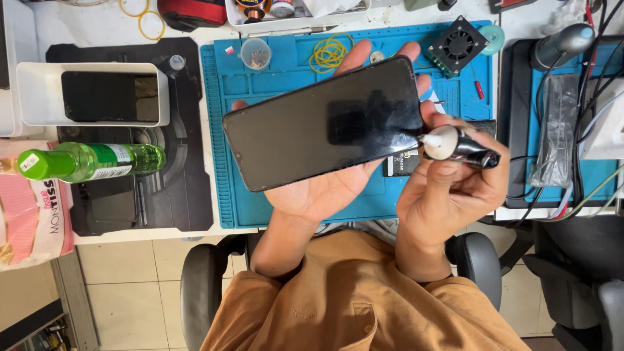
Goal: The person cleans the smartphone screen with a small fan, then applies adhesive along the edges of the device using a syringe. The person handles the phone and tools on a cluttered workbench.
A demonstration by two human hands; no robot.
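My left hand (325,192) holds a black smartphone (325,123) flat on its palm, dark screen up, fingers wrapped around the far edge. My right hand (448,195) grips a small black tube with a white tip (455,144); the tip touches the phone's right edge. Both hands hover above a blue work mat (273,84) on a white desk.
A green bottle (91,161) lies on a black pad at left, beside a white box (39,94). Yellow rubber bands (328,52), a small clear cup (255,53) and a black fan (458,45) sit on the mat. Cables and a lamp crowd the right.
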